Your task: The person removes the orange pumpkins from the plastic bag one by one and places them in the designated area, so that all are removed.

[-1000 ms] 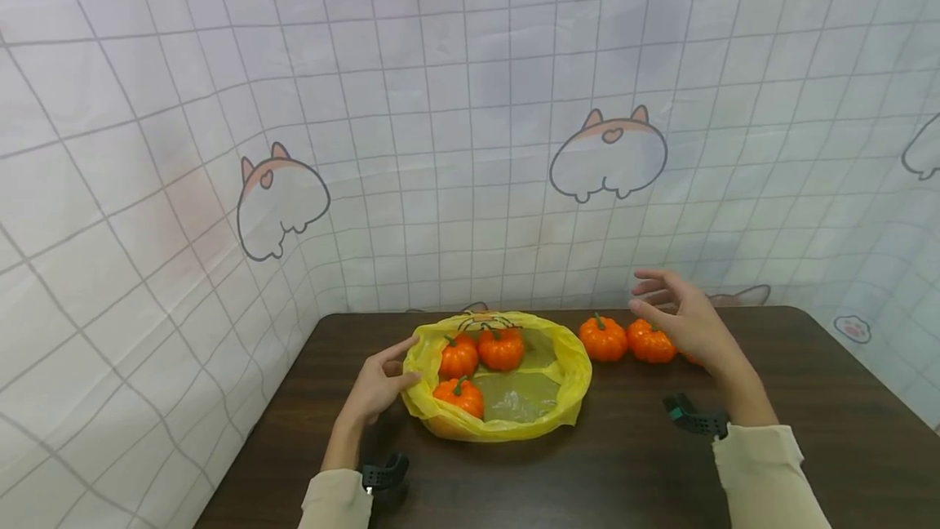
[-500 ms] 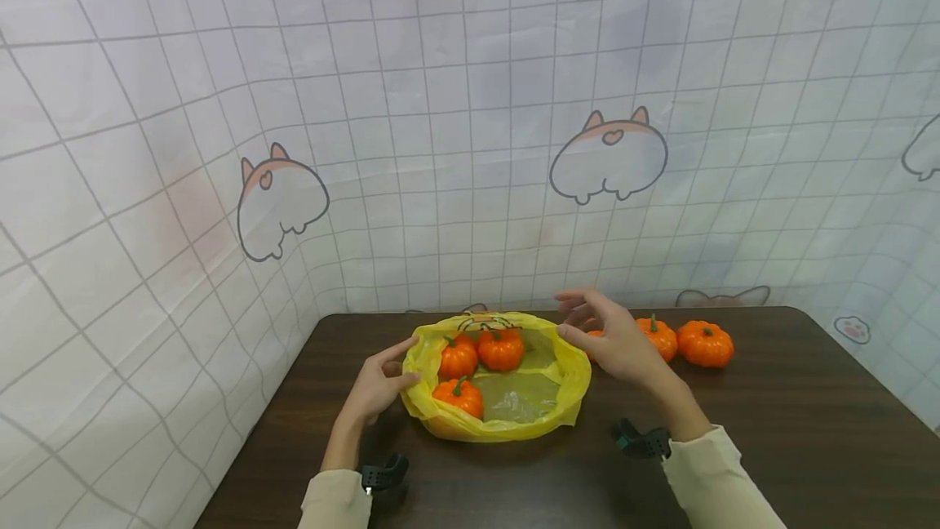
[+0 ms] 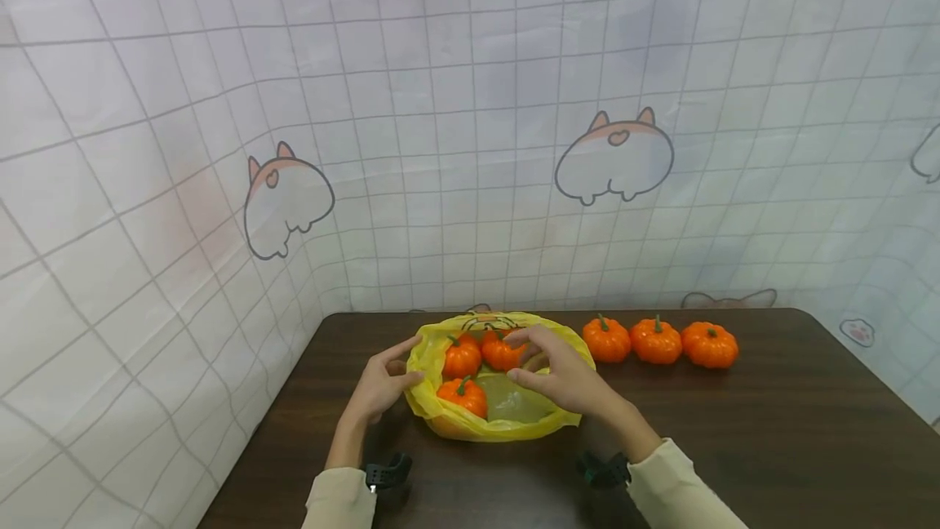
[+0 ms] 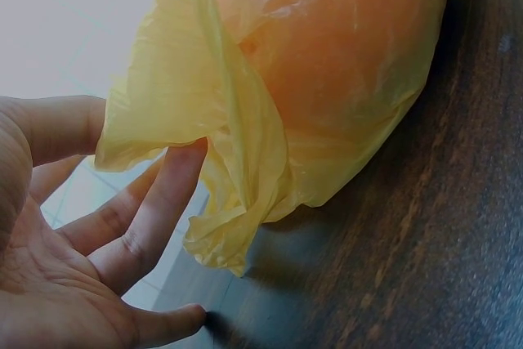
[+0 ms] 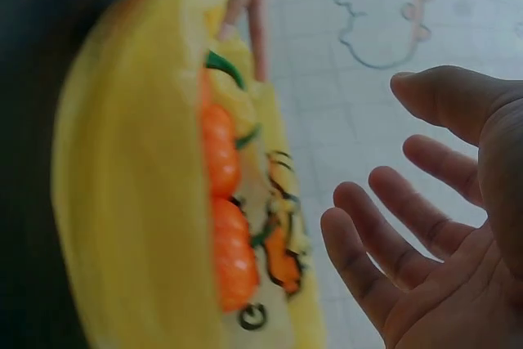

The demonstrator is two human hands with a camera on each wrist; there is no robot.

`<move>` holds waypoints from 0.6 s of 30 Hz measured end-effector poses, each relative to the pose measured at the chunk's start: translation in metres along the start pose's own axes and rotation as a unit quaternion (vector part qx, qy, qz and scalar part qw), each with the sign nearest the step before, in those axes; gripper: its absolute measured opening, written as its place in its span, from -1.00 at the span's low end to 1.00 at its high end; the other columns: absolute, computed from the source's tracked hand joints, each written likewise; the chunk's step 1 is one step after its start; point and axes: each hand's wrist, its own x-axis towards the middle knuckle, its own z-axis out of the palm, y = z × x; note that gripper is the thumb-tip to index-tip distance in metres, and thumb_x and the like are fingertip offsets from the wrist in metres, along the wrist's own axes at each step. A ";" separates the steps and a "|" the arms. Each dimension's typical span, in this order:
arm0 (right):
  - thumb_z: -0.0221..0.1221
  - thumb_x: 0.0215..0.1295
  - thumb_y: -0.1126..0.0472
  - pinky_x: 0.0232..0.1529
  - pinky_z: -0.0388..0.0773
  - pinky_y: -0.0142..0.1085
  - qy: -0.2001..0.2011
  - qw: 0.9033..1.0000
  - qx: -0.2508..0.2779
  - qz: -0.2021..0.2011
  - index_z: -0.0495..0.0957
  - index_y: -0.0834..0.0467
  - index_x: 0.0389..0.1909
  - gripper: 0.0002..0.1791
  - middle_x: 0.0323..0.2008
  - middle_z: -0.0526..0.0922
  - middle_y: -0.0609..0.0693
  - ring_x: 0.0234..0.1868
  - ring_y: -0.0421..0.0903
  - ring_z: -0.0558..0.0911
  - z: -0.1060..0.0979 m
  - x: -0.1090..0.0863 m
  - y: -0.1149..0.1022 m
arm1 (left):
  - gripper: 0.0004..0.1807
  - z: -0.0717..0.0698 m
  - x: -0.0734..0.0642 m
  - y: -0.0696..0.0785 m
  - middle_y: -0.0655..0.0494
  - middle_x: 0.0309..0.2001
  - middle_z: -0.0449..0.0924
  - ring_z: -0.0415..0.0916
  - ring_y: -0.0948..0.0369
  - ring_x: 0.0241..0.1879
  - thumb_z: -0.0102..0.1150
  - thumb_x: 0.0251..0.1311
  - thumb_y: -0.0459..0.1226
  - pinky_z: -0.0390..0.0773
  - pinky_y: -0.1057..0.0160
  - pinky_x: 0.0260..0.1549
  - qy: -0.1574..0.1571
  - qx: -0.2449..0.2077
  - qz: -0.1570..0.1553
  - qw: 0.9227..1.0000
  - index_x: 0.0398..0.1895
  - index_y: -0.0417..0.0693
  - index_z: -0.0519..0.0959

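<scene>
Bag point(image 3: 507, 431), yellow plastic, sits on dark brown wood-grain table point(image 3: 771, 423), mouth spread wide and facing up. Left hand point(image 3: 380, 386) pinches bag's left rim, thumb at inner side. Right hand point(image 3: 561, 374) hovers over right half of bag mouth: fingers loosely bent and apart, thumb well off fingertips; right wrist view shows a gap between it and bag. 3 orange pumpkins point(image 3: 462, 398) with green stems inside bag, left part: 2 at back, 1 in front; right fingers cover part of back right pumpkin. 3 loose pumpkins point(image 3: 656, 341) in a row on table, right of bag, near back edge. Black lines and orange print on bag's far side. Light sleeves point(image 3: 341, 496), dark wrist straps point(image 3: 387, 472). White grid cloth point(image 3: 477, 104) with corgi drawings behind table.
</scene>
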 end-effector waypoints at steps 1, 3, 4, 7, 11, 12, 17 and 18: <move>0.31 0.39 0.09 0.04 0.65 -0.07 -0.004 1.000 0.001 0.005 0.49 0.09 0.27 -0.52 0.16 0.56 0.08 0.02 0.09 0.65 0.003 0.000 0.002 | -0.36 0.001 0.000 0.000 -0.26 -0.02 0.68 0.62 0.14 -0.25 0.29 0.29 -0.41 0.67 0.19 -0.29 0.000 -0.001 -0.001 1.000 0.44 0.16 0.48; 0.31 0.39 0.09 0.02 0.65 -0.11 -0.009 1.000 0.004 0.016 0.49 0.08 0.26 -0.53 0.15 0.56 0.08 0.02 0.10 0.65 0.010 0.000 0.005 | -0.36 0.001 0.000 0.000 -0.26 -0.01 0.68 0.62 0.14 -0.24 0.29 0.29 -0.41 0.68 0.19 -0.28 0.000 -0.001 -0.002 1.000 0.43 0.16 0.49; 0.32 0.38 0.10 0.02 0.65 -0.12 -0.010 1.000 0.006 0.023 0.50 0.08 0.26 -0.53 0.14 0.56 0.09 0.03 0.11 0.65 0.013 0.000 0.007 | -0.36 0.002 0.000 0.000 -0.26 -0.01 0.68 0.63 0.14 -0.23 0.29 0.29 -0.41 0.68 0.18 -0.27 0.001 -0.001 -0.002 1.000 0.43 0.16 0.49; 0.32 0.37 0.13 0.01 0.65 -0.07 -0.015 0.999 0.023 0.037 0.49 0.14 0.26 -0.51 0.18 0.55 0.16 0.04 0.14 0.65 0.021 0.001 0.011 | -0.36 0.003 0.001 0.000 -0.26 -0.01 0.67 0.62 0.14 -0.22 0.29 0.28 -0.42 0.69 0.17 -0.26 0.001 0.001 -0.003 1.000 0.43 0.16 0.49; 0.31 0.38 0.17 0.02 0.65 -0.06 -0.026 0.998 0.040 0.049 0.48 0.19 0.27 -0.51 0.23 0.52 0.23 0.07 0.20 0.63 0.031 0.001 0.016 | -0.35 0.003 0.001 0.000 -0.26 -0.01 0.68 0.62 0.14 -0.25 0.29 0.28 -0.42 0.68 0.18 -0.27 0.000 0.000 -0.004 1.000 0.43 0.16 0.49; 0.31 0.38 0.18 0.03 0.65 -0.07 -0.028 0.997 0.042 0.053 0.49 0.19 0.27 -0.52 0.23 0.52 0.24 0.08 0.22 0.62 0.033 0.001 0.017 | -0.35 0.003 0.001 0.001 -0.26 -0.01 0.68 0.62 0.15 -0.26 0.29 0.29 -0.42 0.68 0.19 -0.28 0.000 -0.001 -0.004 1.000 0.43 0.16 0.49; 0.32 0.37 0.15 0.03 0.63 -0.17 -0.038 0.996 0.049 0.066 0.49 0.16 0.27 -0.50 0.26 0.52 0.24 0.10 0.22 0.59 0.043 0.004 0.021 | -0.35 0.001 0.000 0.002 -0.26 -0.01 0.68 0.60 0.16 -0.31 0.29 0.29 -0.41 0.65 0.18 -0.31 -0.002 -0.003 -0.003 1.000 0.44 0.16 0.48; 0.32 0.38 0.15 0.03 0.63 -0.17 -0.042 0.995 0.053 0.067 0.48 0.17 0.28 -0.50 0.28 0.52 0.25 0.11 0.23 0.58 0.044 0.005 0.021 | -0.35 0.000 0.000 0.001 -0.26 -0.01 0.68 0.59 0.16 -0.31 0.29 0.28 -0.41 0.65 0.18 -0.31 -0.003 -0.003 -0.003 1.000 0.44 0.16 0.48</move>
